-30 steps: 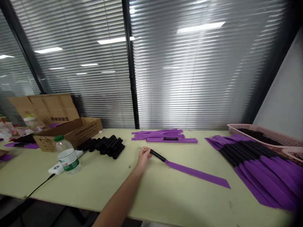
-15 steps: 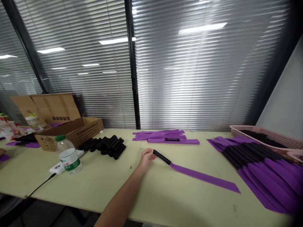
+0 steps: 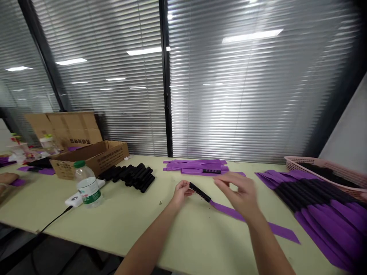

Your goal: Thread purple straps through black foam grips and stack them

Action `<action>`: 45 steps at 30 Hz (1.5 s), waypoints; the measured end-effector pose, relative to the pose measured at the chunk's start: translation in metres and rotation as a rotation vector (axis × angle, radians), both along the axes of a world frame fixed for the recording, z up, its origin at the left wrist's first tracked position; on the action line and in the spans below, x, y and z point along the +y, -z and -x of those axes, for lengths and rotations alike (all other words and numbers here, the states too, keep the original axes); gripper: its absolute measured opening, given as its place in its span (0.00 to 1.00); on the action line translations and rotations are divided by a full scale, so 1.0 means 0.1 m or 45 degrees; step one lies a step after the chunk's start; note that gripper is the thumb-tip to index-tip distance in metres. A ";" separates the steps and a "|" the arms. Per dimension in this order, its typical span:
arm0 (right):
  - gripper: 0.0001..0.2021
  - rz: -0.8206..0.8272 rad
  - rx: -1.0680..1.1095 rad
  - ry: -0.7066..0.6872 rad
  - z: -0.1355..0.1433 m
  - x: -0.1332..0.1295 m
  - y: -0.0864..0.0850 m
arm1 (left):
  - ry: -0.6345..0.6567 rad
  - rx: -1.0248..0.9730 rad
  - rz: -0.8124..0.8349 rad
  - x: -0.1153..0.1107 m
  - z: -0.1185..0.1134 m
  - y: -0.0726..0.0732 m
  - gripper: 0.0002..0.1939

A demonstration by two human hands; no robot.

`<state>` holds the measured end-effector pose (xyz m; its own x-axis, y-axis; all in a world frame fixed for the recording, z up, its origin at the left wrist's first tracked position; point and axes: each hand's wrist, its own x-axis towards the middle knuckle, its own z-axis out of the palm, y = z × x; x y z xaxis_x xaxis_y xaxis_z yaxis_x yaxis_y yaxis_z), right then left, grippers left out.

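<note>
Fingers of the left hand (image 3: 180, 192) are clamping the black sleeve (image 3: 200, 191) by one end; the right hand (image 3: 242, 193), newly in view, is curling blurred fingertips, contact unclear, apparently making this two-handed work. A purple strip (image 3: 282, 232) is trailing rightward over the table (image 3: 197, 240).

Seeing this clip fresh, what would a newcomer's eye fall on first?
Likely the broad spread of purple strips with black middles, at the right of the table. Next, at centre, the left hand pinches a black ridged piece with a purple strip running from it, the right hand hovering close by.
</note>
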<state>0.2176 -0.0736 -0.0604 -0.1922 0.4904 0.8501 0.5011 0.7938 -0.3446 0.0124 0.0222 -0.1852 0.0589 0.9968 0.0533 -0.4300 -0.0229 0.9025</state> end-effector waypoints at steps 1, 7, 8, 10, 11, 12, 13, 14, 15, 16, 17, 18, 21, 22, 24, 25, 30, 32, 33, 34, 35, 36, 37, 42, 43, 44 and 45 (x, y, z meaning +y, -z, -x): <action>0.10 0.129 -0.080 0.032 0.03 0.15 0.09 | -0.001 -0.001 -0.013 0.00 0.00 0.00 0.20; 0.22 0.648 -0.603 0.135 0.06 0.74 0.87 | -0.006 -0.030 -0.069 0.06 0.04 -0.03 0.19; 0.22 0.677 -0.639 0.121 0.06 0.76 0.94 | -0.007 -0.036 -0.073 0.07 0.05 -0.04 0.19; 0.20 0.701 -0.666 0.109 0.07 0.75 1.01 | -0.003 -0.039 -0.067 0.09 0.09 -0.05 0.18; 0.19 0.702 -0.658 0.115 0.07 0.74 1.01 | 0.007 -0.036 -0.058 0.09 0.10 -0.06 0.18; 0.17 0.701 -0.643 0.128 0.08 0.73 1.00 | 0.019 -0.030 -0.047 0.09 0.12 -0.07 0.18; 0.16 0.702 -0.624 0.143 0.09 0.73 0.99 | 0.032 -0.024 -0.037 0.09 0.14 -0.08 0.17; 0.16 0.707 -0.606 0.160 0.09 0.73 0.99 | 0.042 -0.018 -0.027 0.09 0.16 -0.09 0.17; 0.15 0.711 -0.592 0.181 0.09 0.73 0.99 | 0.048 -0.011 -0.019 0.09 0.17 -0.10 0.17; 0.15 0.711 -0.584 0.205 0.09 0.74 0.99 | 0.052 -0.005 -0.013 0.09 0.18 -0.11 0.17; 0.15 0.705 -0.581 0.230 0.09 0.74 1.01 | 0.053 0.000 -0.010 0.09 0.19 -0.12 0.16; 0.15 0.693 -0.580 0.257 0.08 0.75 1.02 | 0.054 0.005 -0.008 0.10 0.20 -0.12 0.16; 0.16 0.636 -0.585 0.320 0.06 0.78 1.08 | 0.053 0.024 -0.009 0.11 0.21 -0.11 0.16; 0.17 0.616 -0.589 0.337 0.05 0.78 1.09 | 0.049 0.031 -0.009 0.11 0.21 -0.11 0.16; 0.17 0.577 -0.598 0.369 0.05 0.80 1.12 | 0.030 0.046 -0.008 0.12 0.20 -0.10 0.17; 0.17 0.557 -0.602 0.382 0.05 0.80 1.13 | 0.013 0.051 -0.008 0.13 0.20 -0.09 0.17; 0.17 0.463 -0.623 0.443 0.08 0.81 1.15 | -0.115 0.060 -0.033 0.17 0.21 -0.07 0.17; 0.17 0.448 -0.650 0.469 0.08 0.82 1.13 | -0.172 0.056 -0.040 0.19 0.22 -0.06 0.17; 0.17 0.445 -0.672 0.475 0.07 0.83 1.12 | -0.198 0.052 -0.038 0.21 0.23 -0.06 0.16; 0.17 0.445 -0.697 0.481 0.05 0.83 1.10 | -0.221 0.045 -0.034 0.23 0.23 -0.06 0.15; 0.17 0.448 -0.723 0.488 0.03 0.85 1.09 | -0.241 0.037 -0.026 0.25 0.24 -0.06 0.15; 0.17 0.450 -0.748 0.498 0.01 0.86 1.07 | -0.259 0.026 -0.015 0.28 0.24 -0.07 0.14; 0.17 0.451 -0.769 0.508 -0.02 0.87 1.06 | -0.276 0.015 -0.002 0.31 0.25 -0.08 0.13; 0.17 0.431 -0.815 0.542 -0.25 0.95 1.03 | -0.353 -0.030 0.068 0.46 0.31 -0.13 0.06; 0.17 0.430 -0.816 0.546 -0.30 0.96 1.03 | -0.370 -0.035 0.081 0.49 0.35 -0.15 0.05; 0.16 0.430 -0.820 0.547 -0.35 0.97 1.03 | -0.388 -0.038 0.095 0.51 0.39 -0.16 0.04; 0.16 0.429 -0.827 0.544 -0.40 0.98 1.03 | -0.405 -0.038 0.108 0.54 0.43 -0.17 0.04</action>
